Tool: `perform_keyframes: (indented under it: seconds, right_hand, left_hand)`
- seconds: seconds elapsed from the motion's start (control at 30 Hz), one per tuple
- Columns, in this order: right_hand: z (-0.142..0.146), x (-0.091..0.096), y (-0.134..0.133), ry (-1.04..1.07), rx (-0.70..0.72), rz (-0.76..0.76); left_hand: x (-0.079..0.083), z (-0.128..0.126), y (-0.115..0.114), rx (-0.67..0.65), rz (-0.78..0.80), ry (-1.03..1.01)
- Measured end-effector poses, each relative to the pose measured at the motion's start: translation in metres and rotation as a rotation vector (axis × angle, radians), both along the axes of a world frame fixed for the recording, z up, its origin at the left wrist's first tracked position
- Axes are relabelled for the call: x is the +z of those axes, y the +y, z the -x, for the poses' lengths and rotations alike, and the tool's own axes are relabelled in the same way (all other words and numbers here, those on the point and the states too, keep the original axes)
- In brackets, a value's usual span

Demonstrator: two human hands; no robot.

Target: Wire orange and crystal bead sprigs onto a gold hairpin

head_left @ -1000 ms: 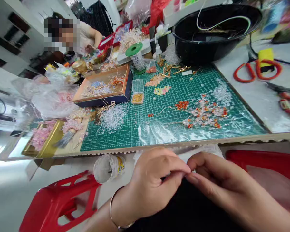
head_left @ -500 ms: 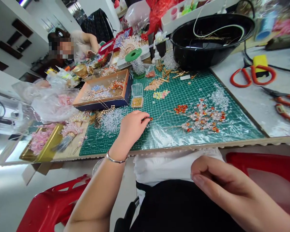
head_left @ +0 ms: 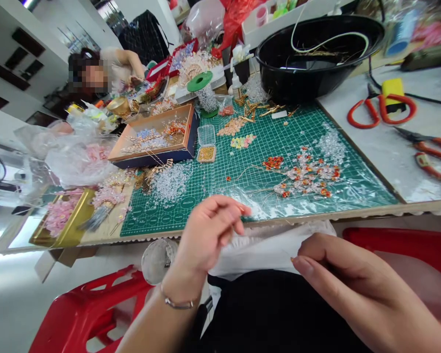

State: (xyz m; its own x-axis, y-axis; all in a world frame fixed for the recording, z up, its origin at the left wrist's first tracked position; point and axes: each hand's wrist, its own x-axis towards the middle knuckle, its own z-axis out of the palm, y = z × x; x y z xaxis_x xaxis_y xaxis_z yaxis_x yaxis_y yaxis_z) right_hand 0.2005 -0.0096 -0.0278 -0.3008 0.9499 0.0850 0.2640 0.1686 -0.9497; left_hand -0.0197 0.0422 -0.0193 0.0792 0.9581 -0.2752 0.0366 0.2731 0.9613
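Observation:
My left hand hovers over the near edge of the green cutting mat, thumb and forefinger pinched on a tiny red bead that barely shows. My right hand rests over my lap below the table edge, its fingertips pinched on a thin wire that is hard to see. The two hands are apart. On the mat beyond them lie a single loose red bead and a wired cluster of red and clear beads. A heap of clear beads lies to the left.
A black bowl stands at the back. Red scissors and pliers lie at the right. A shallow box of beadwork and a small bead case sit left of centre. Another person works far left. A red stool is below.
My left hand left the right hand, reached onto the mat to the loose red beads, then drew back toward me with its fingers pinched. The right hand stayed over my lap.

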Motion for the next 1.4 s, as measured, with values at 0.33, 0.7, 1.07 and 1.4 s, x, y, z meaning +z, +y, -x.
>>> perform_keyframes:
  seconds: [0.33, 0.7, 1.07, 1.4]
  right_hand:
    - [0.004, 0.002, -0.006, -0.083, -0.028, -0.278]
    - [-0.001, 0.003, -0.011, -0.093, -0.027, -0.202]
    - [-0.002, -0.003, -0.006, 0.014, 0.041, 0.044]
    - [-0.003, -0.003, 0.0, 0.141, 0.157, 0.296]
  left_hand:
    - [0.003, -0.035, -0.035, -0.101, 0.404, -0.68]
    - [0.004, -0.042, -0.038, -0.064, 0.411, -0.688]
    - [0.007, -0.038, -0.04, -0.136, 0.24, -0.514]
    - [0.032, -0.023, -0.044, -0.327, -0.293, 0.213]
